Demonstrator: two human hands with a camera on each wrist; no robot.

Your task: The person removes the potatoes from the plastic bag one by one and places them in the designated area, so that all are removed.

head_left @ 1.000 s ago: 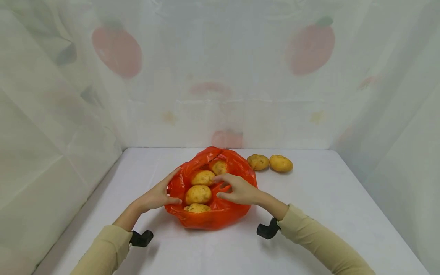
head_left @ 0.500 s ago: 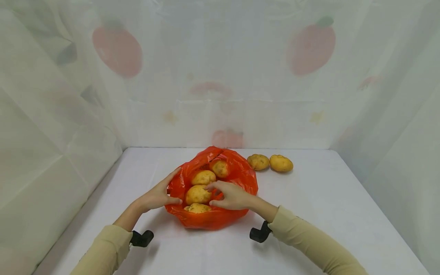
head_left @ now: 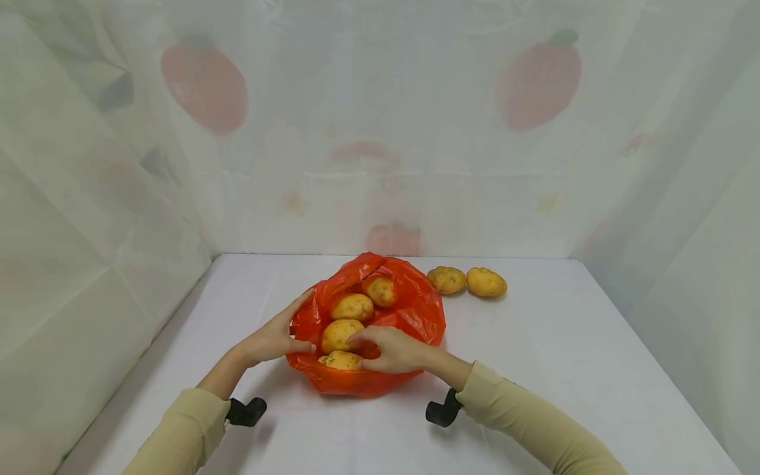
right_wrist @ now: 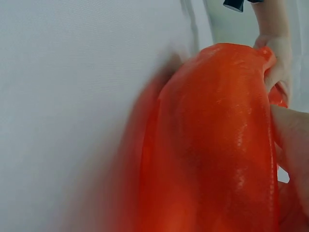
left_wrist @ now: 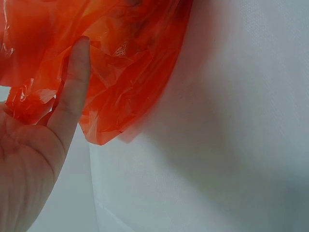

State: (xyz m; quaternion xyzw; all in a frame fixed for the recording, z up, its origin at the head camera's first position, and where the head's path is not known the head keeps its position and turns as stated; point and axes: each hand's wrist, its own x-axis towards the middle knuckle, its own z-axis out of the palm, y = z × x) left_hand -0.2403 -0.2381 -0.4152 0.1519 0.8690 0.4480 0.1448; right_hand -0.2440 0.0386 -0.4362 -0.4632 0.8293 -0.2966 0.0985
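Your left hand (head_left: 270, 342) touches the left side of the bag (head_left: 418, 320), thumb and forefinger spread. Your right hand (head_left: 394, 349) is at its mouth, thumb and forefinger apart by the nearest of four visible potatoes (head_left: 340, 334) inside.

The potato (head_left: 342, 360) closest to the near edge of the table (head_left: 564, 343) was partly hidden by the red bag (head_left: 356, 384). In the head view, that edge and both sleeves (head_left: 178, 429) were cut off.

There are 6 visible potatoes (head_left: 487, 282) — plus 1 red bag (head_left: 360, 384), 2 sleeves (head_left: 525, 417), 1 table (head_left: 570, 349).
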